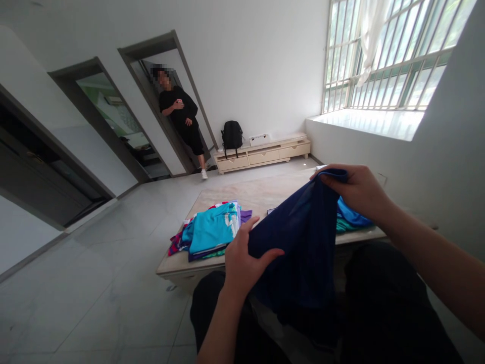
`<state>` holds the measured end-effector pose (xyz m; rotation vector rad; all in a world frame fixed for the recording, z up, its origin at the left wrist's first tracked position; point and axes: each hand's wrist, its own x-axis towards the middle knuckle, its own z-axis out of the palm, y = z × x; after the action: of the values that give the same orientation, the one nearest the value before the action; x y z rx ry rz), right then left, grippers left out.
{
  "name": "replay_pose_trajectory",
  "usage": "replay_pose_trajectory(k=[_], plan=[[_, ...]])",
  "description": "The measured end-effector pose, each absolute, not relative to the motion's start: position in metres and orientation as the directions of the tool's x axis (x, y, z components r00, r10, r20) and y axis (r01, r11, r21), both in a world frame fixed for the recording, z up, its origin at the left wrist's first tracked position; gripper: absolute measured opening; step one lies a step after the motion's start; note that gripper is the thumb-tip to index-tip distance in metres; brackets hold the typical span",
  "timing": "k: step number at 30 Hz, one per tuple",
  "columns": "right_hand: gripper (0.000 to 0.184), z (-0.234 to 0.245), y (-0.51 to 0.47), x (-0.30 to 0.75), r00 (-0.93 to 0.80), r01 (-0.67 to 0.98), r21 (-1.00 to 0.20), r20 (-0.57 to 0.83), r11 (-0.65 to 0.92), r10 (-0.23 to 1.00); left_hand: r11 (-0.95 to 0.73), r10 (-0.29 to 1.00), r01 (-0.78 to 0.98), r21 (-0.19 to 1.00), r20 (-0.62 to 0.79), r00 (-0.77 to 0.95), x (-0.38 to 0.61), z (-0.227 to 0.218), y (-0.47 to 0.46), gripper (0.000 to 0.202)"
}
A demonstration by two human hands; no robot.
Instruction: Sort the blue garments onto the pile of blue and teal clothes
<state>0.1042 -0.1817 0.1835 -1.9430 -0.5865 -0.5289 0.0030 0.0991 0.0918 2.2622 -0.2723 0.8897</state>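
I hold a dark navy garment stretched between both hands above my lap. My left hand pinches its lower left edge. My right hand grips its upper right corner, raised over the low table. A stack of folded clothes, turquoise on top, lies on the table's left side. Behind the navy garment, under my right hand, lie more clothes in blue and green.
A person in black leans in a doorway at the far wall, holding a phone. A black backpack stands on a low cream cabinet. A barred window is at the right. Grey tiled floor spreads to the left.
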Motion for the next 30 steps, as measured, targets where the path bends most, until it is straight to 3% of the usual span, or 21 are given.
replay_pose_trajectory(k=[2,5,12,15,17,20,22,26,30], plan=[[0.028,0.181,-0.181,0.106,0.786,0.609,-0.701,0.595,-0.372,0.166,-0.854,-0.025,-0.353,0.382,0.648,0.761,0.002,0.093,0.097,0.07],[0.026,0.177,-0.179,0.109,0.785,0.612,-0.706,0.596,-0.356,0.166,-0.936,-0.039,-0.229,0.268,0.566,0.824,0.006,0.092,0.098,0.043],[0.024,0.173,-0.182,0.117,0.805,0.586,-0.73,0.575,-0.352,0.146,-0.974,0.007,-0.102,0.201,0.48,0.877,0.014,0.1,0.116,0.033],[0.024,0.167,-0.187,0.129,0.809,0.573,-0.724,0.574,-0.383,0.125,-0.941,0.031,-0.127,0.313,0.456,0.89,0.016,0.116,0.121,0.022],[0.025,0.156,-0.191,0.141,0.808,0.564,-0.702,0.577,-0.435,0.116,-0.842,0.028,-0.199,0.501,0.409,0.912,0.019,0.131,0.121,0.02],[0.029,0.127,-0.195,0.16,0.822,0.503,-0.651,0.564,-0.569,0.081,-0.529,0.024,-0.222,0.819,0.276,0.961,0.025,0.154,0.114,0.019],[0.032,0.101,-0.194,0.168,0.862,0.41,-0.64,0.504,-0.65,0.047,-0.307,0.006,-0.193,0.932,0.205,0.979,0.029,0.166,0.104,0.016],[0.037,0.05,-0.18,0.161,0.959,0.23,-0.74,0.282,-0.632,0.019,0.016,-0.059,-0.159,0.987,0.16,0.985,0.039,0.182,0.081,0.011],[0.056,0.001,-0.156,0.126,0.979,0.183,-0.851,0.114,-0.492,0.167,0.124,-0.051,-0.156,0.98,0.164,0.985,0.043,0.19,0.07,0.011]])
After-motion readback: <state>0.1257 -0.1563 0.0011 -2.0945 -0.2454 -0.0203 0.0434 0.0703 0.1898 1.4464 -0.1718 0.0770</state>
